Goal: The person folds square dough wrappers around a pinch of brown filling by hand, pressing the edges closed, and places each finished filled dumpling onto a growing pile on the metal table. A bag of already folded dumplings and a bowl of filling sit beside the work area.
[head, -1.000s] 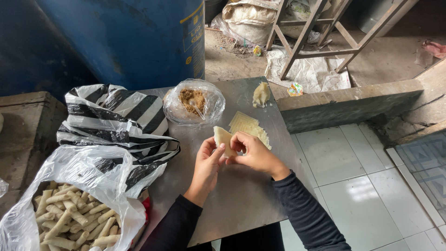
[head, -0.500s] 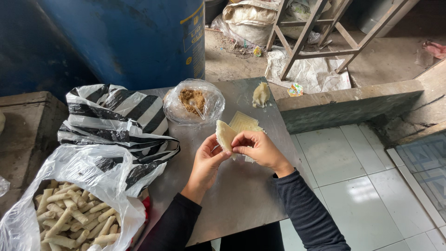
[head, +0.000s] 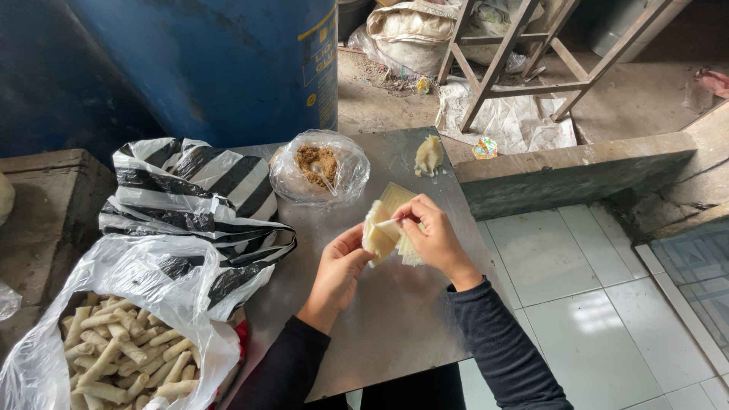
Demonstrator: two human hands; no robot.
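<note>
Both of my hands hold a pale, thin pastry wrapper [head: 377, 234] above the metal tabletop [head: 395, 319]. My left hand [head: 339, 271] supports it from below. My right hand [head: 434, 234] pinches its upper edge and folds it over. Under my right hand lies a small stack of square wrappers [head: 396, 199]. Behind them stands a clear plastic bag of brown filling [head: 320, 165] with a spoon in it. A pale lump of dough or paste [head: 428, 155] sits at the table's far edge.
At the lower left, an open white plastic bag [head: 129, 349] holds several finished rolls. A black-and-white striped bag [head: 194, 193] lies behind it. A big blue drum [head: 220, 61] stands beyond the table. A concrete ledge [head: 577, 171] and tiled floor [head: 592, 304] are on the right.
My hands have lifted the wrapper off the stack and drawn it slightly toward me. The right hand now folds its top edge over.
</note>
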